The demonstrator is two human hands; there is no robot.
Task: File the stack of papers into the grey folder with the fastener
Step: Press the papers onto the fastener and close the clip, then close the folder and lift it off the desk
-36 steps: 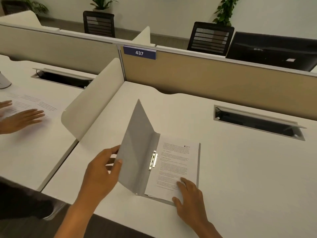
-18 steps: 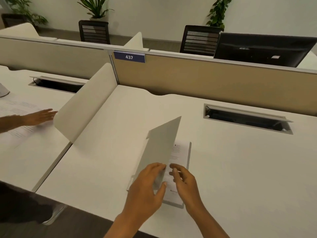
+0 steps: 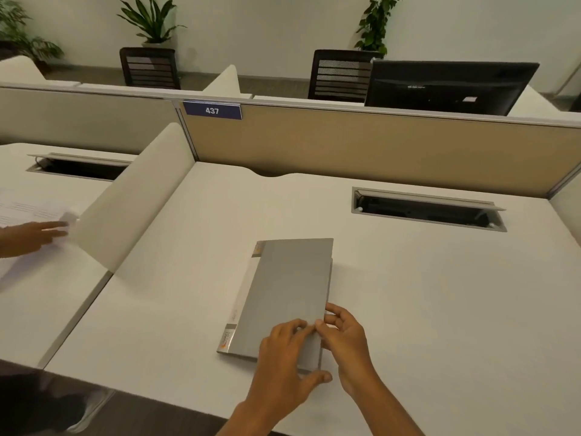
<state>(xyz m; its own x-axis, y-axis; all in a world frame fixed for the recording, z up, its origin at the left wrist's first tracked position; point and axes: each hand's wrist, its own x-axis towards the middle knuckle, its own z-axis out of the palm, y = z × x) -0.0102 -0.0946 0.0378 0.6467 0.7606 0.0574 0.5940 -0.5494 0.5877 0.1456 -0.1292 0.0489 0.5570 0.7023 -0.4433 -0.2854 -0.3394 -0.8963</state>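
Cover: now lying shut on the folder (image 3: 289, 294).
Left hand (image 3: 284, 369): pressing flat, fingers spread.
Right hand (image 3: 344, 344): pinching the folder's near-right edge.

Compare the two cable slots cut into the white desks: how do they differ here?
The cable slot on the near desk lies right of the closed grey folder, and its whole outline shows. The cable slot on the neighbouring desk lies left, behind the curved white divider, which cuts off its right end. Both are dark rectangular openings with raised silver lids.
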